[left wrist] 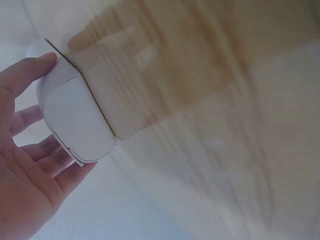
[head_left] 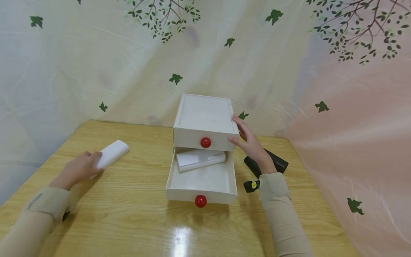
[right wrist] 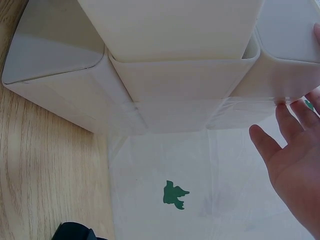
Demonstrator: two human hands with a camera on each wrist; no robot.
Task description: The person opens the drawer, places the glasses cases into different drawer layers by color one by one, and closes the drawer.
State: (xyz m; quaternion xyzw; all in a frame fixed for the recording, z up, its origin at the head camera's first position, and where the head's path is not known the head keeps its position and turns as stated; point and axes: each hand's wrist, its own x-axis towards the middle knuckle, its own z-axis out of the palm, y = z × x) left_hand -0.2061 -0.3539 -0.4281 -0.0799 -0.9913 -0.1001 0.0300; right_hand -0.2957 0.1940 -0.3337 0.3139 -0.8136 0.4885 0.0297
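My left hand grips a white glasses case low over the left side of the table. In the left wrist view, the thumb lies on one side of the case and the fingers curl round the other. My right hand rests against the right side of the white drawer unit, at its top tier, with its fingers spread. The middle drawer is pulled out, and a second white glasses case lies at its back. In the right wrist view the fingertips touch the top tier.
A black case lies on the table right of the drawer unit, partly behind my right wrist. Red round knobs mark the drawer fronts. A leaf-patterned curtain hangs behind the wooden table and along its right side.
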